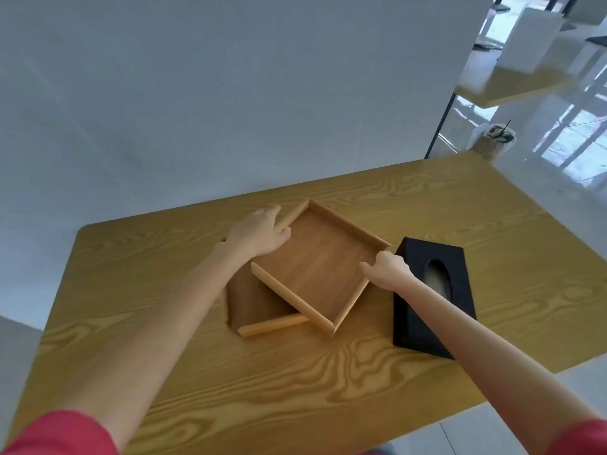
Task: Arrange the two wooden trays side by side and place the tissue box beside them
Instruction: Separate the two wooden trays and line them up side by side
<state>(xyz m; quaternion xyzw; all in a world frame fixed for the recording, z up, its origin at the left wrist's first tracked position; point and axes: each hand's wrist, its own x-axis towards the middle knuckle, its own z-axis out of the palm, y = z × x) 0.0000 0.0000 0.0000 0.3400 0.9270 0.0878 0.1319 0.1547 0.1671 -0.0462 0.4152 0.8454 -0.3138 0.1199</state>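
Both hands (259,236) (387,269) grip upper tray (315,264); yellow wood-grain table (230,372), white wall (230,93).

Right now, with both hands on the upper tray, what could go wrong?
1. The upper tray sits skewed on the lower tray; lifting it could drag or shift the lower one.
2. The right hand grips the edge nearest the tissue box, so it might bump the box.
3. The left hand holds near one corner only; the tray could tip.

Both hands grab the top tray (315,264): left hand (259,233) far-left rim, right hand (389,269) right rim; black tissue box (423,257) just right of it.
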